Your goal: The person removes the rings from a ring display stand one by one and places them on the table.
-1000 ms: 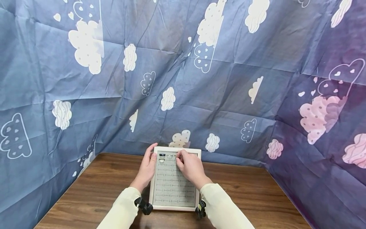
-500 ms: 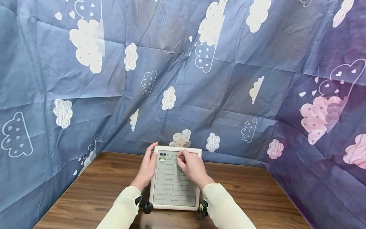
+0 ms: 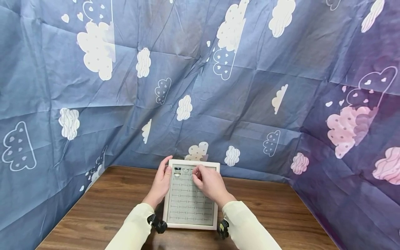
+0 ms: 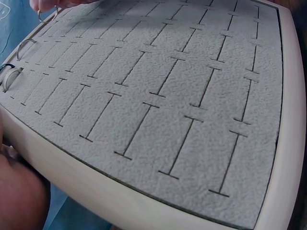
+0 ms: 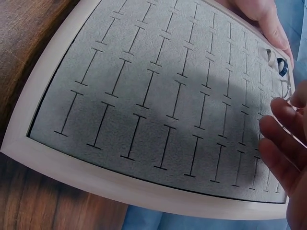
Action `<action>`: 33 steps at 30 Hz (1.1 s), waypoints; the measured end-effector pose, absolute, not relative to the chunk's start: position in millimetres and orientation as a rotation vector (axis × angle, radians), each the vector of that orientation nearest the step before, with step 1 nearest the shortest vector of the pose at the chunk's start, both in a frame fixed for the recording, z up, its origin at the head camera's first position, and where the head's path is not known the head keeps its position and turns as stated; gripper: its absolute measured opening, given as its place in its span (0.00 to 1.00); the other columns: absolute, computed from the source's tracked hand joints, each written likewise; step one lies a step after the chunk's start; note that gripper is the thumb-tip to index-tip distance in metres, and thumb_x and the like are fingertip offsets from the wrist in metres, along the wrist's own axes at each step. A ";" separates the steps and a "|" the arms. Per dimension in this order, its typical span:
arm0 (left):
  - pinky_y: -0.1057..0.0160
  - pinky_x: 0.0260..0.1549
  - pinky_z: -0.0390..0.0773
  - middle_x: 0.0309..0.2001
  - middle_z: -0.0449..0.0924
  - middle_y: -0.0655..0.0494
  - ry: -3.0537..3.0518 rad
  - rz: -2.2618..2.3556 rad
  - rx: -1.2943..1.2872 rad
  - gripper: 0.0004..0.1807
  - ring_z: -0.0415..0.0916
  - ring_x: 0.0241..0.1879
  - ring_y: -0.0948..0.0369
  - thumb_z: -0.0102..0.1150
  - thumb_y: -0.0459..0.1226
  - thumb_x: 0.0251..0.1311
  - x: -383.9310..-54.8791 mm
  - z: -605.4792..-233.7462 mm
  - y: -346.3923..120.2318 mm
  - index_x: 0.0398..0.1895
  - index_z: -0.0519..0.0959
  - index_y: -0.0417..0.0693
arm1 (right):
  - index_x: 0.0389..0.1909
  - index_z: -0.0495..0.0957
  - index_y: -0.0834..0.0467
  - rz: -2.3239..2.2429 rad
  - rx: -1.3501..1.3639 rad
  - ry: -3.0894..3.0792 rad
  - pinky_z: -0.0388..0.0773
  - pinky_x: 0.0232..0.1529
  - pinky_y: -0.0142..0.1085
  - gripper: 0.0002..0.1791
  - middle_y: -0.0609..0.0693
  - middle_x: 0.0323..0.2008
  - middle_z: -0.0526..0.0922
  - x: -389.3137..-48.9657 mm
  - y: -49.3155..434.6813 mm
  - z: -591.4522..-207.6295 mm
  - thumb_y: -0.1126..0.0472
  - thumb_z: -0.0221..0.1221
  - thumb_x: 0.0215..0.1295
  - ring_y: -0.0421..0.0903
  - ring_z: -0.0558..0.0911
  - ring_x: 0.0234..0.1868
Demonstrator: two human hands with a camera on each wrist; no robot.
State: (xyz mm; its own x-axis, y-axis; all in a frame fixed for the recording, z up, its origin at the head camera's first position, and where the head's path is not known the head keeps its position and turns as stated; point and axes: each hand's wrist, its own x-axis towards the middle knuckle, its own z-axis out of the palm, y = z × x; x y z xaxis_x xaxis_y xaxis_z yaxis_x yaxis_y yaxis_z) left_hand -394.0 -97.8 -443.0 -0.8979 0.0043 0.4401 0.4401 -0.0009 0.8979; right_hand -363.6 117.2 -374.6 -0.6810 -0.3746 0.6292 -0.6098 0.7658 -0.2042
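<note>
A ring display tray [image 3: 190, 208] with a pale frame and grey slotted padding leans up toward the backdrop. My left hand [image 3: 160, 183] grips its upper left edge, thumb along the frame. At the top of the tray my right hand [image 3: 210, 182] pinches a thin ring [image 4: 47, 17] by the third slot of the top row. To its left stand a dark blue ring [image 5: 282, 67] in the corner slot and a thin silver ring [image 4: 25, 47] in the second slot. Below the dark one sits a wider silver ring [image 5: 271, 58].
The tray's lower edge is near the front of a brown wooden table [image 3: 268, 208]. A blue cloud-print cloth [image 3: 200, 86] hangs behind and at both sides. Black wrist cameras [image 3: 160, 227] sit close to the tray's lower corners.
Almost nothing differs: the right wrist and sleeve have shifted slightly right while the fingers stay at the third slot. The left hand and the tray keep their place.
</note>
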 end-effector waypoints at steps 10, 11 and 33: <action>0.61 0.47 0.81 0.57 0.78 0.38 -1.952 -1.982 -0.464 0.24 0.81 0.47 0.58 0.37 0.39 0.89 -396.0 -445.3 -97.0 0.83 0.61 0.56 | 0.36 0.81 0.52 0.551 0.753 -2.385 0.76 0.34 0.36 0.02 0.38 0.25 0.84 -355.0 128.4 -374.4 0.60 0.64 0.70 0.36 0.79 0.28; 0.61 0.47 0.81 0.57 0.78 0.38 -1.951 -1.984 -0.465 0.24 0.81 0.46 0.58 0.37 0.39 0.89 -396.1 -445.3 -97.1 0.83 0.61 0.57 | 0.36 0.81 0.52 0.550 0.751 -2.387 0.76 0.34 0.36 0.02 0.38 0.25 0.83 -354.7 129.8 -374.6 0.60 0.65 0.69 0.36 0.79 0.28; 0.61 0.44 0.83 0.55 0.78 0.41 -1.937 -2.011 -0.469 0.25 0.82 0.43 0.60 0.36 0.41 0.89 -396.7 -446.4 -97.3 0.83 0.59 0.58 | 0.37 0.80 0.52 0.595 0.677 -2.415 0.73 0.32 0.35 0.02 0.37 0.23 0.81 -352.9 177.2 -380.3 0.60 0.63 0.68 0.34 0.76 0.25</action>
